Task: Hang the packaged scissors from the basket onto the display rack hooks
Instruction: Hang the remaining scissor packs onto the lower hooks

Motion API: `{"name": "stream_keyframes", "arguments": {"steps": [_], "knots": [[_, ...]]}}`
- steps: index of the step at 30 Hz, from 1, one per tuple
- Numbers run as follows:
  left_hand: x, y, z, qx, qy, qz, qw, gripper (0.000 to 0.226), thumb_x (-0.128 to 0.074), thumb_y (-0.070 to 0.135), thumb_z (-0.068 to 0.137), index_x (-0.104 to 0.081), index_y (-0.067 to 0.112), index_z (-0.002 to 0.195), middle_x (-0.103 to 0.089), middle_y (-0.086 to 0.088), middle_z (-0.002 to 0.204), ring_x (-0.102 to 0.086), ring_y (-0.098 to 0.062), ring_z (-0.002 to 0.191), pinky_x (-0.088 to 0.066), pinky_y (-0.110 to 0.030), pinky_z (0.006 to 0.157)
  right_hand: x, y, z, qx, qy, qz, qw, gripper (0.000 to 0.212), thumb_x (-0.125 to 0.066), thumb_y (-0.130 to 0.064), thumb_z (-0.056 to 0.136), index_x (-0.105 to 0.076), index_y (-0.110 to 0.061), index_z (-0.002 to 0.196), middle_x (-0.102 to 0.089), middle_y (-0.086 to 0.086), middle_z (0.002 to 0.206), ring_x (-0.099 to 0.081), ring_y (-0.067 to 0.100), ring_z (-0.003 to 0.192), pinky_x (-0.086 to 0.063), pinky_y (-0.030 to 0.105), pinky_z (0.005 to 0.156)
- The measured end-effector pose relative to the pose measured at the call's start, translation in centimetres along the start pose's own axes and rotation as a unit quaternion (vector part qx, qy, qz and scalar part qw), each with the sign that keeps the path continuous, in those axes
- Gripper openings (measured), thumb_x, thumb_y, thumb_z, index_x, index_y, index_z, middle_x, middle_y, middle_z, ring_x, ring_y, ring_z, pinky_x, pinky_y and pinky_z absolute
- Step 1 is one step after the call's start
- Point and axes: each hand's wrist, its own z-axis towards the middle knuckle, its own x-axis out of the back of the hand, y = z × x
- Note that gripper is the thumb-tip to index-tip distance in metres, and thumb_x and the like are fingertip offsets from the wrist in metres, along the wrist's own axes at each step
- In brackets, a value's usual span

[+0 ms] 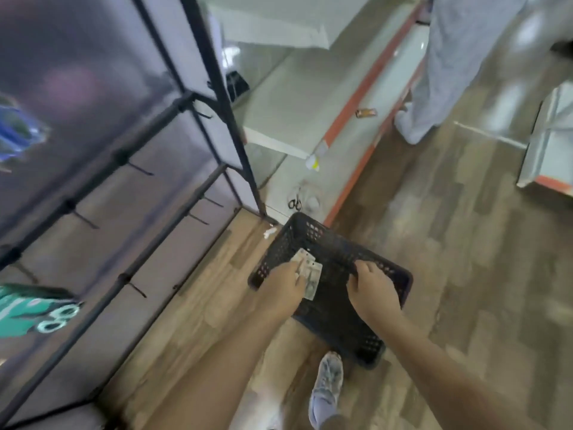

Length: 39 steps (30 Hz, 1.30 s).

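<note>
A dark perforated plastic basket (366, 333) stands on the wooden floor in front of me. My left hand (286, 285) is inside it and grips a few packaged scissors (311, 276) by their lower part. My right hand (373, 288) reaches into the basket beside them, fingers curled; what it touches is hidden. The black display rack (173, 110) with short hooks (139, 169) rises at the left. Teal packaged scissors (40, 308) and a blurred blue pack (18, 135) hang on it.
A white shelf unit with orange trim (350, 125) stands behind the basket, with a loose pair of black scissors (294, 203) on its base. Another person's legs in light trousers (440, 76) are at the upper right. My shoe (327, 386) is next to the basket.
</note>
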Motion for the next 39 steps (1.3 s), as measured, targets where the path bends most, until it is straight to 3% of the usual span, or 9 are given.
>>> {"name": "stream_keyframes", "arguments": {"steps": [5, 9, 13, 19, 22, 27, 32, 35, 39], "knots": [[-7.1, -3.8, 3.2, 0.037, -0.078, -0.002, 0.996, 0.035, -0.041, 0.025, 0.099, -0.049, 0.010, 0.130, -0.054, -0.006, 0.129, -0.051, -0.023, 0.118, -0.042, -0.031, 0.091, -8.6, 4.7, 1.1, -0.078, -0.070, 0.026, 0.994, 0.043, -0.037, -0.027, 0.100, -0.040, -0.011, 0.139, -0.047, 0.004, 0.138, -0.050, 0.019, 0.121, -0.040, 0.029, 0.097], [-12.8, -9.3, 6.3, 0.049, -0.119, 0.023, 0.991, 0.034, -0.039, 0.020, 0.098, -0.049, 0.020, 0.131, -0.053, 0.004, 0.131, -0.051, -0.016, 0.119, -0.039, -0.020, 0.087, -16.1, 7.7, 1.5, -0.111, -0.136, 0.013, 0.984, 0.043, -0.032, -0.028, 0.101, -0.034, -0.015, 0.142, -0.042, -0.002, 0.141, -0.046, 0.014, 0.123, -0.036, 0.023, 0.096], [-18.4, -14.8, 11.5, 0.066, -0.144, 0.074, 0.985, 0.032, -0.044, 0.022, 0.097, -0.050, 0.015, 0.128, -0.054, -0.001, 0.128, -0.051, -0.017, 0.117, -0.040, -0.028, 0.092, -23.8, 10.1, 3.5, -0.140, -0.181, 0.011, 0.973, 0.046, -0.033, -0.027, 0.100, -0.031, -0.014, 0.144, -0.038, -0.003, 0.144, -0.042, 0.013, 0.127, -0.031, 0.021, 0.101], [-26.3, -20.8, 21.8, 0.035, -0.130, 0.113, 0.984, 0.025, -0.045, 0.026, 0.097, -0.055, 0.011, 0.114, -0.055, -0.004, 0.113, -0.051, -0.020, 0.107, -0.046, -0.036, 0.087, -34.2, 12.8, 10.2, -0.141, -0.144, 0.037, 0.979, 0.048, -0.046, -0.022, 0.095, -0.039, -0.007, 0.140, -0.045, 0.008, 0.140, -0.047, 0.023, 0.124, -0.039, 0.032, 0.102], [-29.7, -23.0, 26.9, 0.011, -0.123, 0.113, 0.986, 0.024, -0.046, 0.028, 0.096, -0.056, 0.010, 0.108, -0.055, -0.006, 0.111, -0.051, -0.022, 0.105, -0.046, -0.040, 0.086, -38.7, 13.8, 14.9, -0.131, -0.131, 0.035, 0.982, 0.049, -0.043, -0.028, 0.098, -0.034, -0.011, 0.143, -0.041, 0.006, 0.143, -0.044, 0.021, 0.127, -0.037, 0.030, 0.102], [-34.5, -27.0, 35.7, 0.032, -0.100, 0.113, 0.988, 0.036, -0.053, 0.035, 0.092, -0.055, 0.009, 0.118, -0.052, -0.009, 0.118, -0.050, -0.025, 0.108, -0.047, -0.044, 0.089, -45.6, 14.5, 22.6, -0.148, -0.115, 0.083, 0.979, 0.056, -0.043, -0.037, 0.098, -0.025, -0.014, 0.146, -0.033, 0.003, 0.146, -0.038, 0.018, 0.131, -0.035, 0.030, 0.104], [-38.2, -28.4, 42.5, 0.066, -0.048, 0.114, 0.990, 0.046, -0.057, 0.041, 0.089, -0.053, 0.006, 0.119, -0.050, -0.013, 0.121, -0.049, -0.029, 0.112, -0.045, -0.041, 0.090, -51.6, 14.9, 28.1, -0.150, -0.125, 0.129, 0.972, 0.052, -0.050, -0.044, 0.092, -0.039, -0.016, 0.134, -0.044, 0.006, 0.132, -0.046, 0.022, 0.119, -0.043, 0.034, 0.095], [-39.8, -28.8, 44.9, 0.099, -0.032, 0.128, 0.986, 0.059, -0.058, 0.048, 0.087, -0.047, 0.006, 0.127, -0.037, -0.014, 0.137, -0.035, -0.029, 0.127, -0.036, -0.040, 0.101, -53.7, 14.6, 30.3, -0.164, -0.095, 0.108, 0.976, 0.063, -0.059, -0.055, 0.082, -0.043, -0.013, 0.126, -0.043, 0.006, 0.124, -0.046, 0.024, 0.112, -0.046, 0.036, 0.086], [-40.9, -28.7, 45.9, 0.125, -0.006, 0.141, 0.982, 0.073, -0.063, 0.048, 0.084, -0.035, 0.006, 0.136, -0.020, -0.016, 0.149, -0.019, -0.030, 0.138, -0.027, -0.041, 0.110, -54.6, 13.6, 31.8, -0.209, -0.065, 0.110, 0.969, 0.083, -0.071, -0.058, 0.070, -0.032, -0.011, 0.127, -0.037, 0.008, 0.126, -0.041, 0.025, 0.115, -0.044, 0.035, 0.086]]}}
